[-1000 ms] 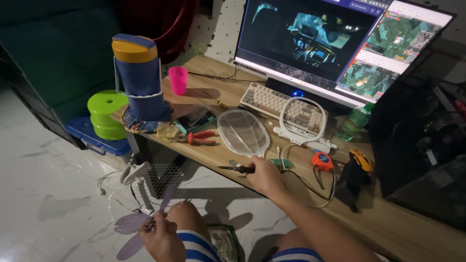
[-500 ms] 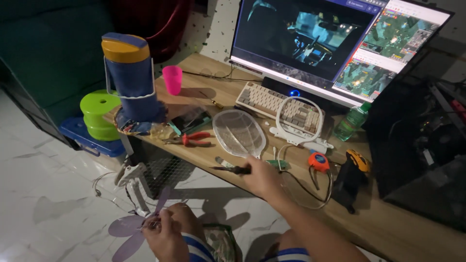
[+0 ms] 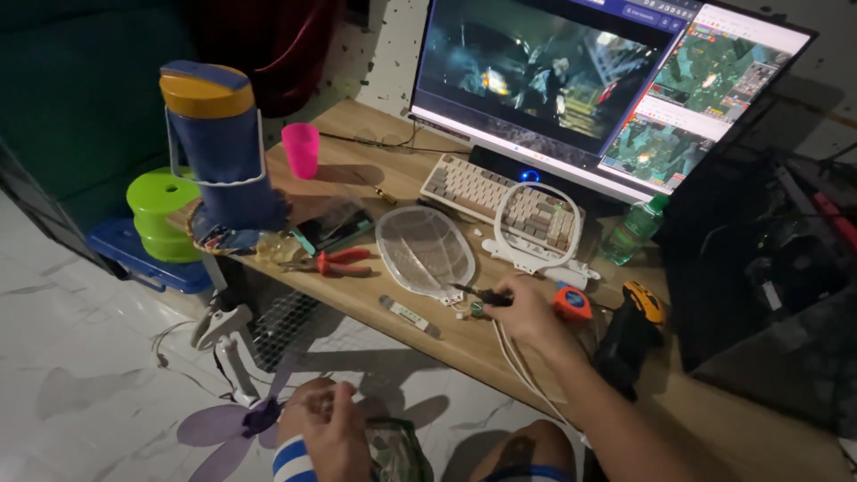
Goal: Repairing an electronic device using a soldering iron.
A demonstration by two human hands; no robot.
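Our right hand (image 3: 527,312) pinches a dark probe (image 3: 478,294) at the table (image 3: 393,308) edge, tip beside the mesh racket head (image 3: 424,250) — a repair step, we judge. Left hand (image 3: 335,424) hangs low, fingers curled shut — on what, we cannot tell. Next calls for a steady tip.

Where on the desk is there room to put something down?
Bare wood shows between the pink cup and the keyboard, and along the front edge below the red pliers. It is crowded around the right hand, mesh racket head and tape measure.
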